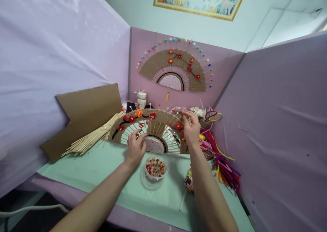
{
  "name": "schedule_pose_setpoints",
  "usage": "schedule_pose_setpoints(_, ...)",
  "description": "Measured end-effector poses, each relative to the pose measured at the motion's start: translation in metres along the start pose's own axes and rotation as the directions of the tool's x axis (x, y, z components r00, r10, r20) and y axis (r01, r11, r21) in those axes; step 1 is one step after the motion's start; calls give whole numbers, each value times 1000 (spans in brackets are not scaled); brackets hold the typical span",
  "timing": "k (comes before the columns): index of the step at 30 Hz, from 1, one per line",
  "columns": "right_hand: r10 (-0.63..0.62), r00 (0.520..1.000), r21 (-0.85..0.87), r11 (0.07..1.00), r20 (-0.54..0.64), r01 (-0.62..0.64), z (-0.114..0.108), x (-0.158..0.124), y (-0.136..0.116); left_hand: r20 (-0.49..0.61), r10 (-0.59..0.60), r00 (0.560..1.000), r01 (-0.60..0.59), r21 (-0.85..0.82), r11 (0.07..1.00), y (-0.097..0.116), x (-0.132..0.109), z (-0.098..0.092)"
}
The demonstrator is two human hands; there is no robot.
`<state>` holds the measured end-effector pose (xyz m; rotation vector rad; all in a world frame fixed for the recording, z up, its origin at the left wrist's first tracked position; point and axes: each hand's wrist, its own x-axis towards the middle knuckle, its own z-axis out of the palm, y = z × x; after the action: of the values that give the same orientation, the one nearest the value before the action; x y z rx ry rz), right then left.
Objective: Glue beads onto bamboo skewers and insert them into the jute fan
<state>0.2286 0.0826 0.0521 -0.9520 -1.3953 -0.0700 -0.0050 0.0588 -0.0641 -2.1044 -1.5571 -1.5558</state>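
A half-round fan [143, 123] woven from brown twine over thin wooden sticks lies on the mint-green table [102, 167], with red and orange flowers along its arc. My left hand [135, 147] rests on the fan's lower middle, fingers bent and pressing on the sticks near the white centre piece. My right hand [191, 128] is at the fan's right end, thumb and fingers pinched together at the top edge next to a red flower [178, 125]; what they pinch is too small to name. A clear bowl of coloured beads [155, 167] sits just in front of the fan.
A bundle of bamboo sticks [89, 140] and folded cardboard [84, 112] lie at the left. Coloured pipe cleaners [222, 160] pile up at the right. A finished fan [175, 70] with bead-tipped sticks hangs on the back partition. Purple partitions close in three sides.
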Motion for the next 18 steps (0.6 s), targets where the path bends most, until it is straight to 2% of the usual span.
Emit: schedule_pose_setpoints(18, 138, 988, 55, 988, 76, -142, 2, 3, 13, 13, -7, 1000, 7, -7, 1000, 2, 0, -2)
